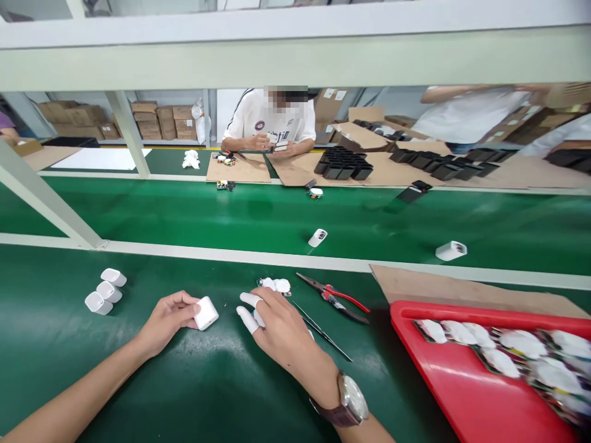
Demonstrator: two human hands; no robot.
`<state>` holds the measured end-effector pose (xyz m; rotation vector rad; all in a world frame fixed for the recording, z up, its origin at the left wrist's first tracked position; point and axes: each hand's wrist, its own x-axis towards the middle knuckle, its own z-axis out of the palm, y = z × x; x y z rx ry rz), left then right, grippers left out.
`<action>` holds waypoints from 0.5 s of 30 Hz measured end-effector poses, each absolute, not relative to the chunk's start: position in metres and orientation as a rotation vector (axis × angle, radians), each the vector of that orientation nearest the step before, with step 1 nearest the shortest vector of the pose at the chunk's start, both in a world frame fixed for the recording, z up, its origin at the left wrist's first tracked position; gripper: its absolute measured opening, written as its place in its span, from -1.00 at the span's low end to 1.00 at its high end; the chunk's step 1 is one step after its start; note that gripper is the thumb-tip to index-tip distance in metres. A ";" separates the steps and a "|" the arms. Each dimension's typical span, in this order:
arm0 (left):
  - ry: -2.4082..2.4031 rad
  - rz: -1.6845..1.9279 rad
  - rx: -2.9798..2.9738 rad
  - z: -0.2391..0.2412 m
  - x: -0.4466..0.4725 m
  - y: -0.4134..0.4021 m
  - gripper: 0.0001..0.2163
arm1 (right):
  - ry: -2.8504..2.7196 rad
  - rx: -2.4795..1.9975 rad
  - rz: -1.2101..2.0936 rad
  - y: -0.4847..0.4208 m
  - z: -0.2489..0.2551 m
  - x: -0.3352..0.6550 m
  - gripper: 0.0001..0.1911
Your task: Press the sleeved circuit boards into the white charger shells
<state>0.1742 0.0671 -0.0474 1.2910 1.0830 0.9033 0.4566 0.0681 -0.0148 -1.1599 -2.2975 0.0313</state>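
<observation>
My left hand (167, 315) is closed round a small white charger housing (205, 313), which rests on the green bench mat (194, 387). My right hand (276, 326) lies just right of it, wearing white finger cots on two fingers, with the fingers curled over a small part I cannot make out. A few white parts (276, 285) lie just beyond my right fingertips. Three white housings (106, 290) stand in a row to the far left.
Red-handled pliers (336, 298) and thin tweezers (323, 334) lie right of my right hand. A red tray (443, 381) with several board parts sits at lower right on cardboard. Two white chargers (317, 237) (451, 250) ride the conveyor. A person (270, 123) works opposite.
</observation>
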 end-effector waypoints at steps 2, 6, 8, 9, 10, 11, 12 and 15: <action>1.131 0.895 1.141 -0.043 0.173 0.079 -0.72 | -2.363 -1.307 0.016 0.070 -0.012 0.466 -0.85; 1.362 0.960 1.674 -0.025 0.164 0.133 -0.69 | -2.498 -1.521 0.040 0.068 -0.013 0.472 -0.78; 1.478 1.015 1.824 -0.014 0.155 0.174 -0.73 | -2.572 -1.562 0.024 0.067 -0.017 0.470 -0.72; 1.538 1.039 1.853 -0.010 0.149 0.196 -0.75 | -2.603 -1.570 0.016 0.067 -0.020 0.468 -0.73; 1.603 1.052 1.879 -0.007 0.144 0.216 -0.75 | -2.626 -1.573 0.007 0.068 -0.022 0.466 -0.76; 1.662 1.050 1.900 -0.004 0.139 0.234 -0.75 | -2.645 -1.571 0.000 0.068 -0.024 0.465 -0.80; 1.710 1.034 1.919 -0.003 0.134 0.248 -0.73 | -2.656 -1.565 -0.006 0.069 -0.026 0.465 -0.84; 1.769 0.943 1.999 0.003 0.121 0.262 -0.68 | -2.631 -1.460 0.003 0.070 -0.028 0.463 -0.81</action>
